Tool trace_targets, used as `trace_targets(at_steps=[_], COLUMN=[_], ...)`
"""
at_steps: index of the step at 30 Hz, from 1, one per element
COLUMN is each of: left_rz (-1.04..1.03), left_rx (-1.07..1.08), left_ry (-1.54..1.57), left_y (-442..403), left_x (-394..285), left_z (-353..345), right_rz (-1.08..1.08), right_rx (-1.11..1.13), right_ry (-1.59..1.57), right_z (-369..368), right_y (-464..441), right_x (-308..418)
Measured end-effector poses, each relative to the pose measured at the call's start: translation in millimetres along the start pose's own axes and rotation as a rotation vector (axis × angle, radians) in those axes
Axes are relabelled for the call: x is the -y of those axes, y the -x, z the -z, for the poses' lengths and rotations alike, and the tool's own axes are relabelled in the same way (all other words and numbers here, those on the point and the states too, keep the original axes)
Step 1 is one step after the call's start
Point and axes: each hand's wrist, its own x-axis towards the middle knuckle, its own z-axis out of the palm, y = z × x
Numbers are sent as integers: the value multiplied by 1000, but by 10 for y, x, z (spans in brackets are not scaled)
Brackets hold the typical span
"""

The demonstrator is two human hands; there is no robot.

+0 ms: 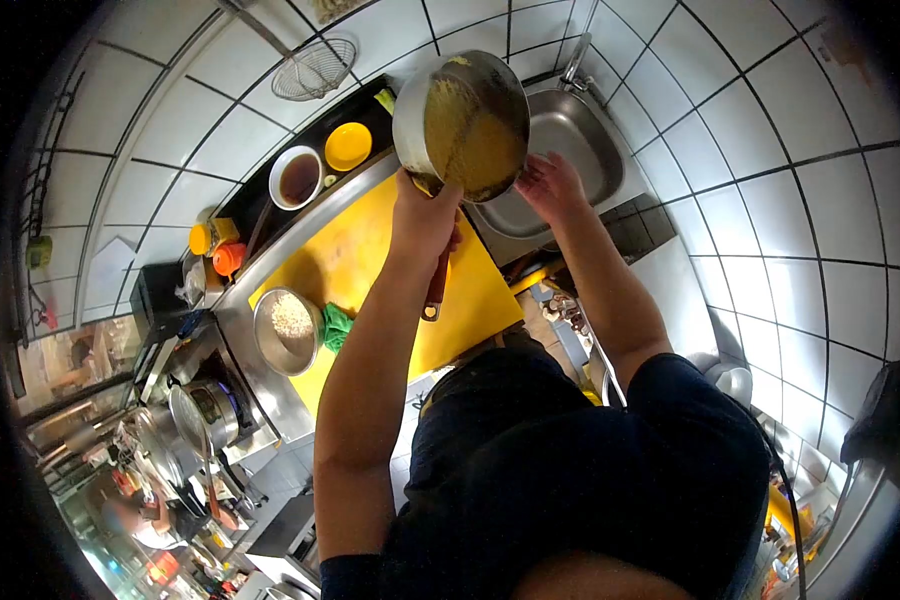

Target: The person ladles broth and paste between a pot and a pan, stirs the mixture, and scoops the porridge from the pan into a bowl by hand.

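Note:
A metal saucepan (475,130) is held up tilted between the yellow cutting board and the sink. Its inside, smeared with brown and yellowish residue, faces me. My left hand (428,215) is closed round its handle close to the pan, and the reddish-brown handle end (435,290) sticks out below the fist. By the pan's lower right edge, over the sink (595,150), is my right hand (552,187) with its fingers stretched out. Whether those fingertips touch the pan is hard to see.
On the yellow board (370,250) stands a steel bowl (288,335) of pale chopped bits beside a green cloth (336,327). A white bowl of brown liquid (298,180) and a yellow bowl (348,147) sit behind. A strainer (315,68) hangs on the tiles; a faucet (572,75) rises over the sink.

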Motion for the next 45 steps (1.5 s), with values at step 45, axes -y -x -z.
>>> trace_targets(at_steps=[45], left_rz=[-28], left_rx=[4], left_ry=[33], left_y=[-42], left_x=[118], left_z=[-43], right_rz=[37], right_rx=[-36], right_ry=[10], right_z=[-2], right_y=[-65], right_x=[21])
